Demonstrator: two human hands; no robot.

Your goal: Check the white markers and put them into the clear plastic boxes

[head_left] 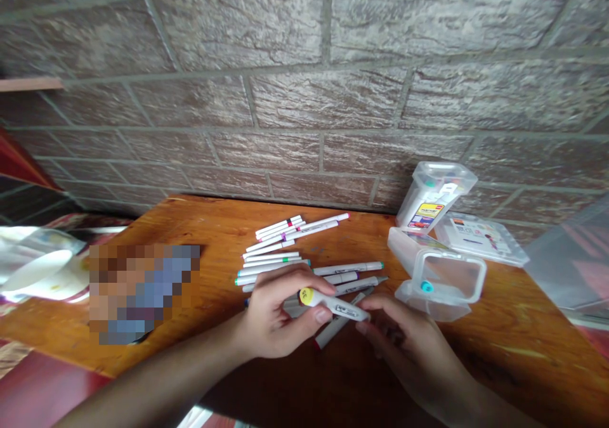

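Observation:
Between my hands is a white marker (339, 305) with a yellow round end marked with a number. My left hand (280, 314) is closed on it, thumb below and fingers above, near the yellow end. At the other end, the thumb and forefinger of my right hand (409, 345) pinch its tip. Under and behind it, several white markers (349, 268) with coloured ends lie on the wooden table, some partly hidden by my left hand. Farther back is a group of slimmer white markers (278, 225). To the right of these lies an open clear plastic case (413, 250) with a small turquoise piece inside.
A clear container (435, 193) holding coloured items stands by the brick wall (285, 98). Beside it lies a flat clear case (480, 238) with a printed label. At the left are a blurred-out object (152, 295) and a white cup (52, 276). The wooden table (200, 225) meets the wall.

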